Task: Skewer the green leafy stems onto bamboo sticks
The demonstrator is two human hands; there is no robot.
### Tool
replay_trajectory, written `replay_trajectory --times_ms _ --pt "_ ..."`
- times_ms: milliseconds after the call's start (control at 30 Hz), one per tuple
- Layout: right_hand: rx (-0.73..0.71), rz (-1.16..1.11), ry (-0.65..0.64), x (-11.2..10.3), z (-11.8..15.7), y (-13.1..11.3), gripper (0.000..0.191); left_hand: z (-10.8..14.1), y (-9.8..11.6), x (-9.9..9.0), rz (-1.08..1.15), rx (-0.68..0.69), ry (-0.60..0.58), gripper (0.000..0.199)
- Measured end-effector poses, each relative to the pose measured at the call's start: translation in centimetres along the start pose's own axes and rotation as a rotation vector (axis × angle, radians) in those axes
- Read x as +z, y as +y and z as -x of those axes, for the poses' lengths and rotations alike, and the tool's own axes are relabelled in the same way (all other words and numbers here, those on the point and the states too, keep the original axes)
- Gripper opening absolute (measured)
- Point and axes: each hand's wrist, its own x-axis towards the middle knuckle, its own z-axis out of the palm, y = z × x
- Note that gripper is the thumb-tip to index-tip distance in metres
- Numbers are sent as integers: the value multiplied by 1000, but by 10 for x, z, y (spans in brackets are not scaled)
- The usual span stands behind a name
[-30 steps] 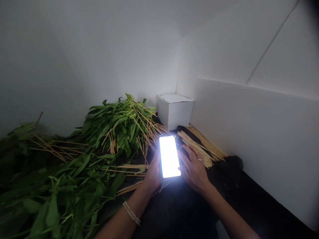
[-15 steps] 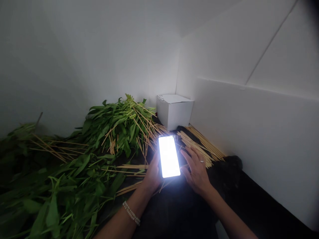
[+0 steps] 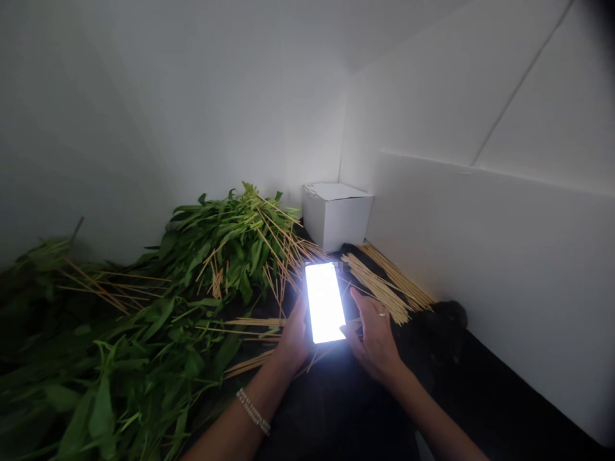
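A smartphone (image 3: 325,303) glows bright white in front of me, its screen too washed out to read. My left hand (image 3: 296,333) is closed around the phone's left edge and holds it upright; a beaded bracelet circles that wrist. At the lower right corner of the screen is the thumb of my right hand (image 3: 375,336). The index finger points up beside the phone, apart from it, and the other fingers are curled. A ring shows on this hand. Thin wooden sticks (image 3: 254,322) lie behind the left hand, and a bundle of sticks (image 3: 377,282) lies beyond the right.
Leafy green stems (image 3: 139,378) cover the left side, with a taller heap of greens (image 3: 225,237) and loose sticks behind. A white box (image 3: 336,214) stands in the corner. White panels (image 3: 494,243) rise along the right, above a dark surface (image 3: 490,384).
My right thumb has moved left onto the lower right corner of the screen, and the other right fingers have curled in. My left hand and the phone have barely moved.
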Motion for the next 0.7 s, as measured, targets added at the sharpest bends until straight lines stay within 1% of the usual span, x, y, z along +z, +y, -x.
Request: replay_trajectory --times_ms 133,267,700 --pt "18 -4 -18 1 2 -3 67 0 0 0 -5 8 5 38" --pt "25 -12 -45 3 3 -5 69 0 -1 -2 -3 6 8 40" --pt "12 -25 -47 7 5 -3 71 0 0 -1 -10 10 5 40"
